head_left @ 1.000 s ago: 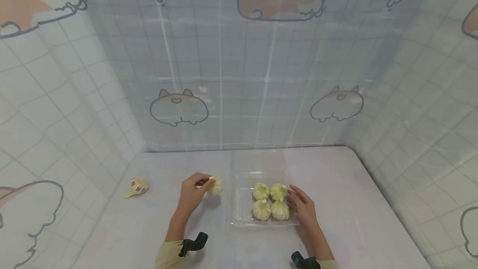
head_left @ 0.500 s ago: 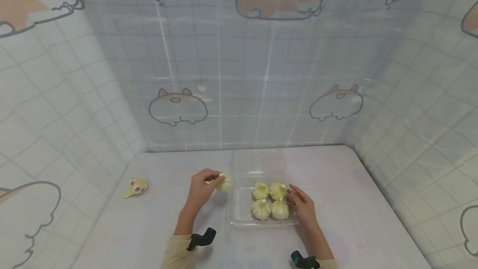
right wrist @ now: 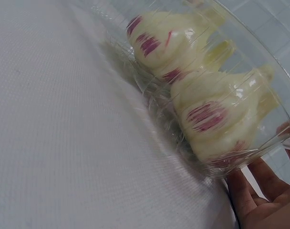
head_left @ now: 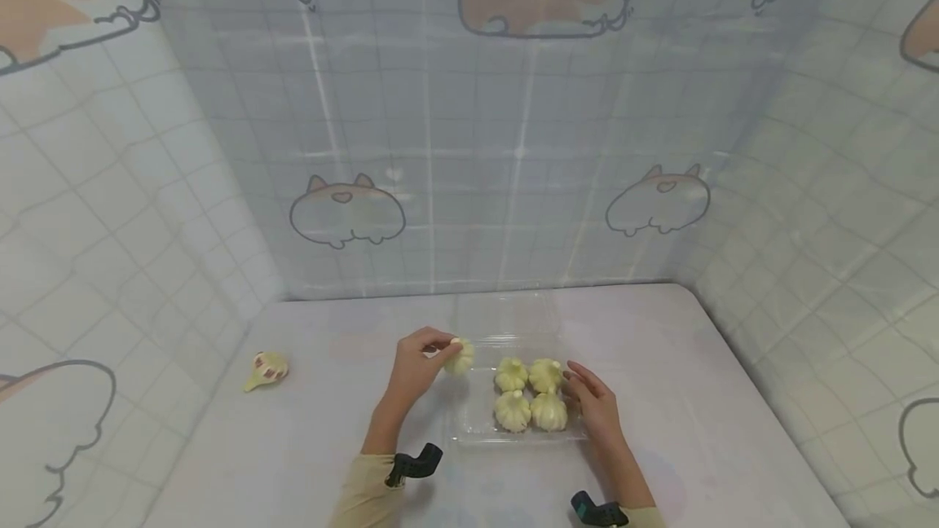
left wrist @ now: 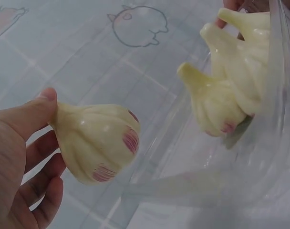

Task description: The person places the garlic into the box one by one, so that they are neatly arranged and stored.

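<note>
My left hand pinches a garlic bulb by its stem, above the left part of a clear plastic container. The left wrist view shows the held bulb hanging free, with purple patches on its base. Several pale garlic bulbs sit grouped in the container's right part. My right hand grips the container's right edge; in the right wrist view its fingers lie around the clear wall, close to a bulb.
Another garlic bulb with reddish patches lies on the white table at the far left. The container's clear lid lies folded open toward the back. Tiled, cartoon-printed sheets stand around the table's back and sides.
My left hand has carried its bulb rightward, from beside the container to over its left part. The right hand and the bulbs in the container have stayed in place.
</note>
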Demonstrator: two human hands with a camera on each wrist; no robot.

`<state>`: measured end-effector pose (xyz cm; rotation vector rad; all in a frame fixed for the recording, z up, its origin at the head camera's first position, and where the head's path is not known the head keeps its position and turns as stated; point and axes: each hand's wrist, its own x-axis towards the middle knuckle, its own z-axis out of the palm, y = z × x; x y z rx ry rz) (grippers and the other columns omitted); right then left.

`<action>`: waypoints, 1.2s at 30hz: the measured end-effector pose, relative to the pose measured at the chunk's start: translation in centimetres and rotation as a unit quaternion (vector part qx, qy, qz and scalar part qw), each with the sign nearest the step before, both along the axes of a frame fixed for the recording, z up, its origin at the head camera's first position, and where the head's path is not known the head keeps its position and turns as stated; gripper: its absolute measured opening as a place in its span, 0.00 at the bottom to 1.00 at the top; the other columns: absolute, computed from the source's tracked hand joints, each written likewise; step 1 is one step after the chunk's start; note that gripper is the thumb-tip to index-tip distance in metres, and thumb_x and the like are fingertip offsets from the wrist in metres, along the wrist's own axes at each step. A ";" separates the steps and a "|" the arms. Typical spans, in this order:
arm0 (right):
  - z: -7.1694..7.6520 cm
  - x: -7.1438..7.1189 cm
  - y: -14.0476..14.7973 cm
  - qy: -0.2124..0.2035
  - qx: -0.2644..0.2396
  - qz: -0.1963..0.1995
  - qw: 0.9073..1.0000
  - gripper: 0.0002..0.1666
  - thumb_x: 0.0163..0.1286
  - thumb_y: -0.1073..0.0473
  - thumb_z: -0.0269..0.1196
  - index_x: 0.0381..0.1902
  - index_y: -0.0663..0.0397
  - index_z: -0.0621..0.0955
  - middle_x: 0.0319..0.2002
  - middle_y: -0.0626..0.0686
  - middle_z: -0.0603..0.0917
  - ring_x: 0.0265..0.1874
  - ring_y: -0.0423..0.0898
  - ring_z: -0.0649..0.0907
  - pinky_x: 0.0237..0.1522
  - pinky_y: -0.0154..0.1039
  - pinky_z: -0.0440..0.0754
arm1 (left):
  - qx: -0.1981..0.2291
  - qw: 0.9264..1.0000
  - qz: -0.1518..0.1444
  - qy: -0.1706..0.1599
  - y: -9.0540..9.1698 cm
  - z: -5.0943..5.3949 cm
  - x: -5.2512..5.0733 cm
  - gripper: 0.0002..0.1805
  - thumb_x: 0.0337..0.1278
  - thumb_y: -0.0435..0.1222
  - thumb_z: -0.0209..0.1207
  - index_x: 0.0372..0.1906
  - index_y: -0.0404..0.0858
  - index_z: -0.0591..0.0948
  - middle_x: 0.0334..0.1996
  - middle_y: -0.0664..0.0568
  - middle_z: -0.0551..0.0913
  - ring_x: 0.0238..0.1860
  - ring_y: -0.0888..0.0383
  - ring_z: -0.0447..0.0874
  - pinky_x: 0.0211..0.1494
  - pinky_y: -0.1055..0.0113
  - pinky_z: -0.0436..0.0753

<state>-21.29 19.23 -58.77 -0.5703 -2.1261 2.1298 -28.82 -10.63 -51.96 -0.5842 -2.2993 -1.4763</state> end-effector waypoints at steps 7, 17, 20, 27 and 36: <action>-0.1 -0.1 0.1 -0.004 0.000 0.006 1.000 0.23 0.75 0.54 0.55 0.65 0.50 0.73 0.61 0.60 0.75 0.56 0.55 0.78 0.55 0.47 0.77 | -0.007 1.000 -0.002 -0.022 0.8 -0.1 -0.2 0.06 0.51 0.40 0.71 0.34 0.44 0.87 0.30 0.62 0.84 0.34 0.61 0.82 0.39 0.61 0.82; 0.1 0.1 0.1 0.000 -0.007 0.005 1.000 0.23 0.76 0.53 0.55 0.66 0.51 0.73 0.62 0.61 0.75 0.56 0.57 0.78 0.55 0.48 0.77 | -0.008 0.999 -0.021 -0.038 1.6 -1.2 -0.5 0.06 0.52 0.41 0.71 0.33 0.45 0.88 0.29 0.63 0.83 0.34 0.61 0.80 0.41 0.50 0.81; 0.1 0.1 0.1 0.005 -0.004 0.004 1.000 0.24 0.76 0.53 0.55 0.66 0.53 0.73 0.62 0.62 0.75 0.55 0.57 0.79 0.54 0.47 0.78 | -0.012 0.999 -0.018 -0.037 1.7 -1.6 -0.6 0.06 0.53 0.42 0.70 0.34 0.45 0.88 0.30 0.62 0.84 0.35 0.61 0.80 0.41 0.50 0.81; 0.0 0.0 0.2 -0.001 -0.012 0.006 1.000 0.23 0.76 0.56 0.54 0.66 0.52 0.73 0.61 0.60 0.75 0.56 0.56 0.78 0.56 0.47 0.77 | -0.013 0.999 -0.016 -0.047 2.2 -2.0 -0.4 0.07 0.52 0.42 0.70 0.34 0.44 0.88 0.31 0.61 0.85 0.36 0.61 0.81 0.41 0.57 0.81; 0.1 0.1 0.2 0.001 -0.009 0.008 1.000 0.23 0.76 0.55 0.54 0.66 0.51 0.73 0.61 0.60 0.75 0.57 0.56 0.78 0.56 0.48 0.76 | -0.028 0.998 -0.008 -0.052 2.6 -2.3 -0.2 0.07 0.53 0.43 0.70 0.34 0.45 0.88 0.29 0.62 0.82 0.35 0.61 0.80 0.40 0.61 0.80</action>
